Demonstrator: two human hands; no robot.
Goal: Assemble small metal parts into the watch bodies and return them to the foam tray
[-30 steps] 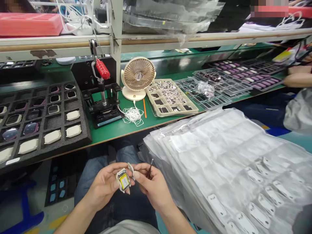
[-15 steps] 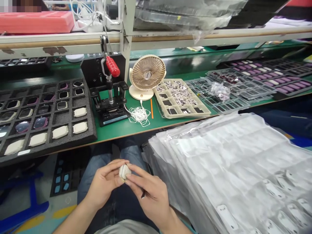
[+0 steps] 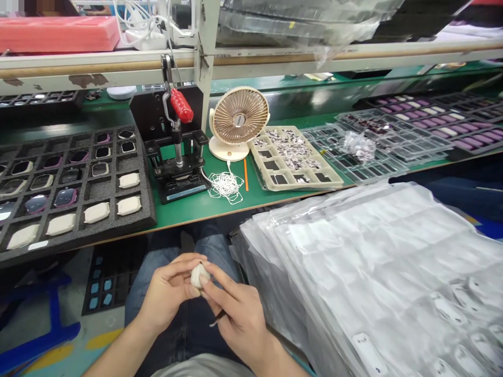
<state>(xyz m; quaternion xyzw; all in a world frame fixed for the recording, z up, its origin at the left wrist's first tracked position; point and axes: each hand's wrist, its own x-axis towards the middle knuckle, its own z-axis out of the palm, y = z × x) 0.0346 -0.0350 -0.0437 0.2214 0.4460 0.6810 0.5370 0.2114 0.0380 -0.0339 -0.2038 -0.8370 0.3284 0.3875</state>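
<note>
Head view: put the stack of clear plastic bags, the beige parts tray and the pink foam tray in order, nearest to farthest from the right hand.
From the right hand:
1. Stack of clear plastic bags: directly to its right.
2. Beige parts tray: ahead on the green bench.
3. Pink foam tray: on the upper shelf, far left.

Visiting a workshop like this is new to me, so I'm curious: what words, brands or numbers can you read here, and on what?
Nothing here can be read with certainty.
Desk fan hub: a small mark, too small to read.
Hand press base: a pale blue label, too blurred.
Foam tray corner: a white label, too blurred.
</note>
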